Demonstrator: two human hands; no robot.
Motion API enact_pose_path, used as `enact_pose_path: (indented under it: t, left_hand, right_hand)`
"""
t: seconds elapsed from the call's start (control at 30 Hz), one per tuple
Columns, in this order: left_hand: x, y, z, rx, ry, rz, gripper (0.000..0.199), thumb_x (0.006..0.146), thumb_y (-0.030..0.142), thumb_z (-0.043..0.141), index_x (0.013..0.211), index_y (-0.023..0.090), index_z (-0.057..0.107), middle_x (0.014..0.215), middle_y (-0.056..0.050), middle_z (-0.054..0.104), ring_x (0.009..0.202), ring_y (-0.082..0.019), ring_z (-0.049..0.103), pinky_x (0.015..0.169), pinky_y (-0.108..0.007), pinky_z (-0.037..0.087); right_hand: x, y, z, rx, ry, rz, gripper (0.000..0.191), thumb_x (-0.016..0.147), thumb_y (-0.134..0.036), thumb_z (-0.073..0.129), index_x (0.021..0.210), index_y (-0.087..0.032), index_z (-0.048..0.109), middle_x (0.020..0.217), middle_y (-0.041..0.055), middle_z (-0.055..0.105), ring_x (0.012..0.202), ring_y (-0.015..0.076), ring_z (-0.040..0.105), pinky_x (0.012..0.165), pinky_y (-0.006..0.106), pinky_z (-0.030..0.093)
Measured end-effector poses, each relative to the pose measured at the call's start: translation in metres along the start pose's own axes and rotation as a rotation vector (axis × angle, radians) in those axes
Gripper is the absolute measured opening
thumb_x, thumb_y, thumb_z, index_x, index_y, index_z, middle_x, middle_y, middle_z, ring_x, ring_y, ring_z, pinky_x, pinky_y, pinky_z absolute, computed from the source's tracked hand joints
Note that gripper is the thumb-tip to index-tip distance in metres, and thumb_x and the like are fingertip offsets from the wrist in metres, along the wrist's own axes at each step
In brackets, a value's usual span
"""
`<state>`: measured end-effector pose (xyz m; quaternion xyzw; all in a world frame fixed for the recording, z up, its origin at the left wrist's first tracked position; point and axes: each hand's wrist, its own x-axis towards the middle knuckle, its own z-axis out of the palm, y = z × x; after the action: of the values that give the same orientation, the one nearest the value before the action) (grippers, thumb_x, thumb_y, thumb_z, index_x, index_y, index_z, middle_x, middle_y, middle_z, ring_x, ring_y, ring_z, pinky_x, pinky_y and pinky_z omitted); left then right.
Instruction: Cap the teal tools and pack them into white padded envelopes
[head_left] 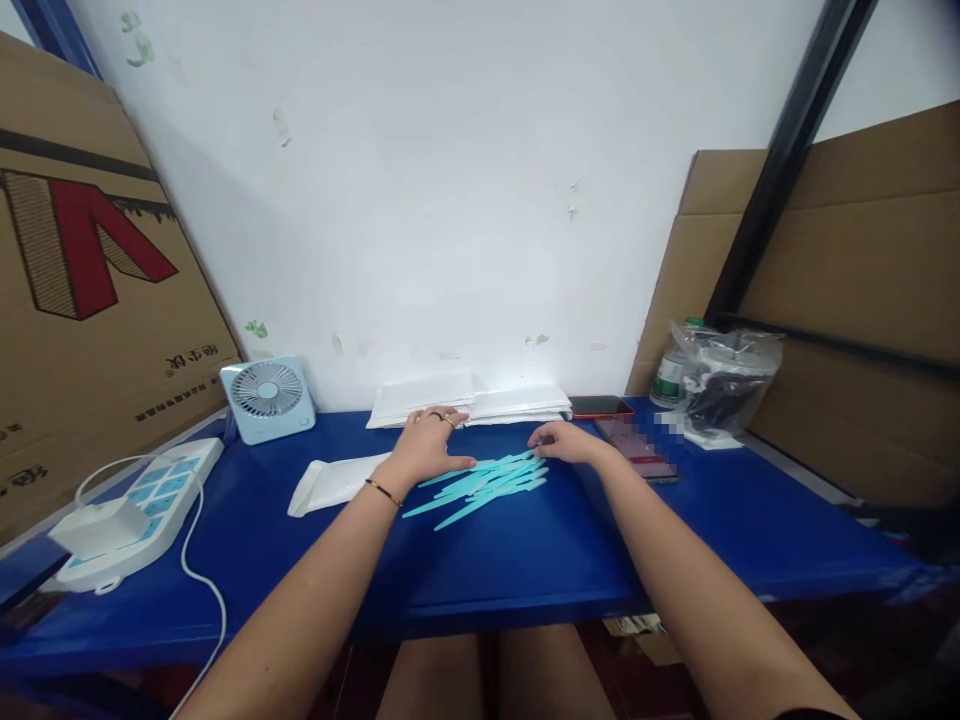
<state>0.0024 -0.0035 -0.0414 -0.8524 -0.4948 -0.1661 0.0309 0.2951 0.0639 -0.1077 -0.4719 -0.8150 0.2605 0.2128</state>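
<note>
1. A large red-and-hatched emblem is printed on the cardboard box (90, 270) at the left; the black characters below it cannot be read with certainty.
2. A green label is worn by the bottle (666, 380), partly covered by a clear plastic bag (724, 385); its wording is too small to read.
3. The turquoise sticks (491, 485) are heaped loosely on the blue table (517, 575), between the two hands.
4. The left hand (429, 447) is spread — thumb held well away from the fingers — with the thumb beside the sticks.
5. The right hand (561, 441) is curled at the sticks' right ends; whether one is pinched cannot be told.
6. The back edge is lined by white packets (517, 402) and a phone (601, 406); a single white packet (337, 483) is laid left of the sticks.
7. Blue tabletop is seen between sticks and front edge; the left end is taken up by a fan (270, 400) and power strip (154, 515).
</note>
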Motion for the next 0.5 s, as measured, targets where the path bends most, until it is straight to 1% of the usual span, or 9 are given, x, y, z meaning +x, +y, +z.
enact_pose_path:
  t: [0.07,0.13,0.2,0.27,0.33,0.43,0.5]
  left_hand:
    - [0.004,0.007,0.016,-0.054,-0.071,0.026,0.049,0.075,0.051,0.055,0.116,0.024,0.056,0.115,-0.008,0.059,0.108,-0.026,0.052,0.092,-0.036,0.036]
    - [0.008,0.012,0.03,-0.069,-0.171,0.03,0.035,0.078,0.045,0.053,0.104,0.023,0.062,0.1,-0.006,0.065,0.095,-0.023,0.058,0.083,-0.032,0.04]
    - [0.011,0.013,0.04,-0.051,-0.207,0.027,0.025,0.079,0.04,0.052,0.094,0.023,0.065,0.092,-0.004,0.067,0.088,-0.023,0.06,0.078,-0.031,0.04]
    - [0.013,0.011,0.047,-0.05,-0.197,0.016,0.022,0.082,0.036,0.049,0.09,0.023,0.066,0.09,-0.004,0.068,0.086,-0.022,0.06,0.076,-0.03,0.039]
    - [0.014,0.008,0.049,-0.075,-0.19,-0.003,0.023,0.083,0.034,0.047,0.086,0.022,0.067,0.09,-0.004,0.069,0.083,-0.021,0.061,0.073,-0.029,0.039]
    - [0.014,0.002,0.05,-0.157,-0.196,-0.041,0.027,0.081,0.042,0.049,0.09,0.023,0.067,0.084,-0.003,0.069,0.077,-0.02,0.061,0.067,-0.027,0.039]
    - [0.014,-0.001,0.05,-0.226,-0.187,-0.062,0.032,0.082,0.047,0.047,0.093,0.024,0.067,0.081,-0.002,0.069,0.075,-0.019,0.06,0.064,-0.026,0.039]
  right_hand:
    - [0.008,-0.003,0.0,0.009,-0.061,0.001,0.02,0.064,-0.027,0.067,0.082,-0.019,0.07,0.075,0.0024,0.066,0.068,0.016,0.058,0.061,0.025,0.045]
    - [0.011,-0.007,0.003,0.012,-0.093,-0.004,0.017,0.061,-0.027,0.07,0.075,-0.018,0.07,0.069,0.0014,0.064,0.063,0.0146,0.056,0.056,0.024,0.043]
    - [0.011,-0.01,0.006,0.038,-0.124,-0.022,0.016,0.06,-0.028,0.07,0.072,-0.017,0.069,0.066,0.0008,0.063,0.06,0.0135,0.055,0.053,0.022,0.041]
    - [0.008,-0.009,0.008,0.101,-0.139,-0.034,0.019,0.062,-0.03,0.07,0.074,-0.016,0.068,0.066,0.0004,0.062,0.059,0.0127,0.054,0.052,0.022,0.04]
    - [0.005,-0.007,0.008,0.178,-0.149,-0.025,0.022,0.063,-0.032,0.069,0.076,-0.015,0.067,0.065,0.0,0.061,0.058,0.0119,0.053,0.053,0.022,0.04]
    - [0.003,-0.003,0.006,0.244,-0.151,-0.001,0.025,0.062,-0.036,0.07,0.076,-0.014,0.066,0.062,-0.0006,0.06,0.056,0.0111,0.052,0.053,0.022,0.04]
    - [0.005,-0.004,0.006,0.248,-0.122,-0.014,0.027,0.063,-0.037,0.07,0.076,-0.014,0.065,0.062,-0.0008,0.059,0.056,0.0109,0.051,0.053,0.022,0.039]
